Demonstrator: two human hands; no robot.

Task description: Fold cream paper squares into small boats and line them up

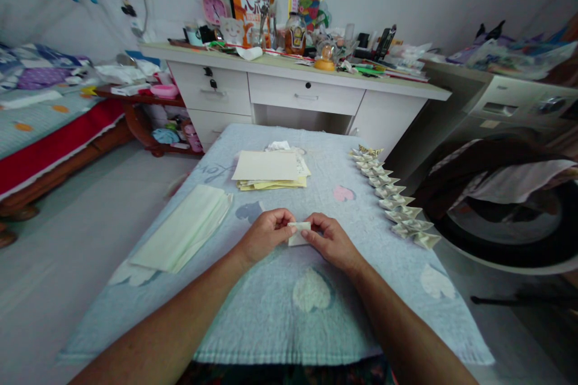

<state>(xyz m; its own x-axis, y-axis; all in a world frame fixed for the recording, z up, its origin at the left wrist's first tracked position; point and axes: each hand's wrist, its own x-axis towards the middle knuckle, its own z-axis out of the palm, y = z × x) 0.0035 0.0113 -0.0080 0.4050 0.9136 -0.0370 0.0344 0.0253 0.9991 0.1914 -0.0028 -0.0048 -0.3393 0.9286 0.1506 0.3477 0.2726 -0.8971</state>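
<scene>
A small folded piece of pale paper (pixel 298 240) is pinched between both hands above the middle of the cloth-covered table. My left hand (pixel 267 234) grips its left edge with thumb and fingers, and my right hand (pixel 332 239) grips the right edge the same way. Fingertips of both hands are partly hidden behind the paper. Beyond the hands lies a stack of cream and yellow paper sheets (pixel 266 166). To the left is a pile of long pale green paper strips (pixel 185 228). Along the right side runs a row of folded paper boats (pixel 392 195).
A blue cloth with heart shapes (pixel 257 325) covers the table. Behind it stands a white desk (pixel 307 96) crowded with a jar (pixel 295 34), an orange bag (pixel 251 3) and clutter. A washing machine (pixel 510 102) is at the right, a bed (pixel 58 126) at the left.
</scene>
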